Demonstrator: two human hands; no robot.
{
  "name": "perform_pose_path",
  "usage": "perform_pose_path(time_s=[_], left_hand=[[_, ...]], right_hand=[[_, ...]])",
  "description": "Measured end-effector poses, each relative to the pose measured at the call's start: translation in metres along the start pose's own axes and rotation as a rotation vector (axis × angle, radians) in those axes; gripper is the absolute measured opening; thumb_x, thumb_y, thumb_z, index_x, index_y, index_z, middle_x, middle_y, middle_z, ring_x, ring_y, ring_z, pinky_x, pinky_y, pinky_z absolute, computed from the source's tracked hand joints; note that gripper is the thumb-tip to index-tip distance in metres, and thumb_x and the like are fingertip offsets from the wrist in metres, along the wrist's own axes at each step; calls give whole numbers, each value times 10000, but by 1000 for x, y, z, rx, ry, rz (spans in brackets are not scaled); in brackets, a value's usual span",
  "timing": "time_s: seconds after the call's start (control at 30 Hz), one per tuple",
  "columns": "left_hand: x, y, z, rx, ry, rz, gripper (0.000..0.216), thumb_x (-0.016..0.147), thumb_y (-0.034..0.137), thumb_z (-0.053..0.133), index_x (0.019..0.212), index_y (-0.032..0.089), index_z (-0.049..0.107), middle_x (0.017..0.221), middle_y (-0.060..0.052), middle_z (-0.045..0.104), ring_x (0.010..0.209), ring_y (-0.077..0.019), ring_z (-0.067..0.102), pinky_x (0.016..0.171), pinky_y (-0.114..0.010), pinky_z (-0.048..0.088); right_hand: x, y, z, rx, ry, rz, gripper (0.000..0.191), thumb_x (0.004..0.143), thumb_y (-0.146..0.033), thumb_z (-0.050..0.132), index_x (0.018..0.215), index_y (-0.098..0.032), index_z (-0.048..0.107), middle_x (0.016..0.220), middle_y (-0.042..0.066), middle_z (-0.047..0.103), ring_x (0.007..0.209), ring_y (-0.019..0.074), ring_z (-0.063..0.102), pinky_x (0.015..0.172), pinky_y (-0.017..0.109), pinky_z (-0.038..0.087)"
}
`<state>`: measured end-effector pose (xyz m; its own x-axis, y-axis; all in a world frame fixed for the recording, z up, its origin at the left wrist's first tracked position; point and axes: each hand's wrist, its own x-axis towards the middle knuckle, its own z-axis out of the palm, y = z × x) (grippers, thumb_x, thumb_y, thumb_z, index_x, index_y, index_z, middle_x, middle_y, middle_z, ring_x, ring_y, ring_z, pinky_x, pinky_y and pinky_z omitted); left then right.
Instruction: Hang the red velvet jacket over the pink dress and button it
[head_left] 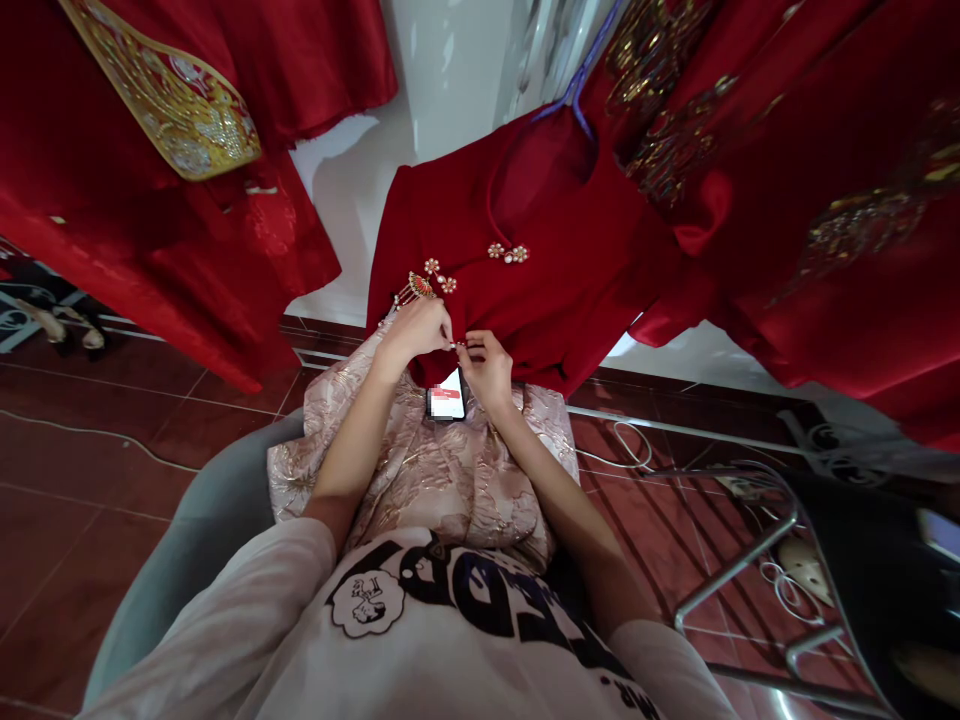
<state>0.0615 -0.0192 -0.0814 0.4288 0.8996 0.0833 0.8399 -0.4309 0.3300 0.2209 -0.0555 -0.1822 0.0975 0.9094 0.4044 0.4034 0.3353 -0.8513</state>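
My left grip [417,335] and right grip [486,370] pinch the garment [442,215] at its front, above the lap cloth [435,490]. Red tiled floor [67,540] surrounds the chair [214,510]; white wall [442,70] ahead.

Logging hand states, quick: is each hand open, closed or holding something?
Left hand: fingers closed in a pinch at the red garment; what's held is too small to tell.
Right hand: fingers curled at the garment; grip cannot be told.
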Motion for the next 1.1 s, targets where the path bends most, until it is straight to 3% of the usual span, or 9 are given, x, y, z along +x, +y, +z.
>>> perform_pose_path(time_s=[0.27, 0.53, 0.7, 0.83, 0.97, 1.1], left_hand=[[2, -7, 4, 7, 6, 97, 56, 800, 195, 874, 852, 202, 853, 950, -62, 672, 1060, -264, 651, 936, -337, 514], [3, -3, 6, 66, -30, 90, 267, 778, 310, 922, 935, 133, 797, 1092, -117, 666, 1078, -300, 659, 873, -331, 509], [0, 1, 3, 90, -22, 78, 142, 822, 231, 839, 907, 139, 771, 1086, -117, 672, 1072, -301, 668, 840, -334, 499], [-2, 6, 0, 107, -39, 77, 160, 806, 200, 799, 946, 134, 758, 1092, -116, 684, 1062, -306, 680, 816, -336, 500], [-2, 4, 2, 115, -2, 67, 107, 854, 138, 699, 948, 142, 752, 1056, -110, 696, 1017, -287, 694, 814, -340, 505], [-3, 3, 1, 122, 27, 76, 191, 847, 109, 695, 1030, 117, 746, 1145, -143, 666, 1089, -304, 675, 884, -358, 527]], right_hand=[[3, 2, -1, 12, -1, 32, 168, 893, -324, 673, 1001, -198, 645, 995, 89, 766, 803, 190, 743, 761, 319, 608], [4, 3, -3, 50, -12, 48, 174, 894, -332, 663, 1006, -200, 646, 1019, 93, 782, 831, 205, 769, 739, 313, 612], [4, 3, -1, 59, -22, 21, 184, 884, -311, 631, 1033, -204, 645, 1015, 82, 773, 826, 189, 753, 778, 323, 625], [3, 3, -1, 37, -13, 5, 217, 837, -252, 617, 1045, -193, 635, 1002, 81, 747, 766, 168, 712, 757, 313, 609], [2, -2, -2, -6, 57, -41, 229, 844, -264, 596, 1062, -202, 629, 1008, 65, 709, 672, 130, 635, 739, 303, 588], [-2, -12, -6, -15, 246, -109, 163, 883, -284, 529, 1016, -220, 598, 972, 52, 638, 683, 130, 580, 637, 270, 535]])
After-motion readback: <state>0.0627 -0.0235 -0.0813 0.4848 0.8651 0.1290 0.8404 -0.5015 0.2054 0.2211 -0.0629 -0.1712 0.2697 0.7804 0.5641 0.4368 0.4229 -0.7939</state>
